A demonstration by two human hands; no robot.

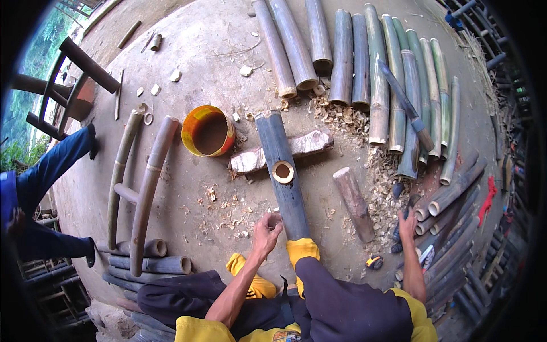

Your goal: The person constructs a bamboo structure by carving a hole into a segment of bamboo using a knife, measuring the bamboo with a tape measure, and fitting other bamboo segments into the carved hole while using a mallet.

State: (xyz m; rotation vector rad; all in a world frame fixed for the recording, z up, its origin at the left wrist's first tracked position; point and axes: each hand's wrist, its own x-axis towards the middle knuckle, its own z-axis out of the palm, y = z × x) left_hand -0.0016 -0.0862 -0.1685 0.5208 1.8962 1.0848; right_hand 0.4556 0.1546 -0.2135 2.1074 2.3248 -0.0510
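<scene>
Bamboo tube (289,200): one round hole (282,171) through, remaining face unholed | left hand (267,231) beside it, right hand (407,222) farther right (both grips unclear)

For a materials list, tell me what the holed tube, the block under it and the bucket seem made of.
Tube: likely bamboo, dark and smooth, pale where cut. Block: probably wood, pale, its faces rough and uneven. Bucket: likely plastic, smooth, thin-walled, bright yellow-orange.

No text can be read; the coloured print (286,336) on the yellow shirt (196,329) is too small.
</scene>
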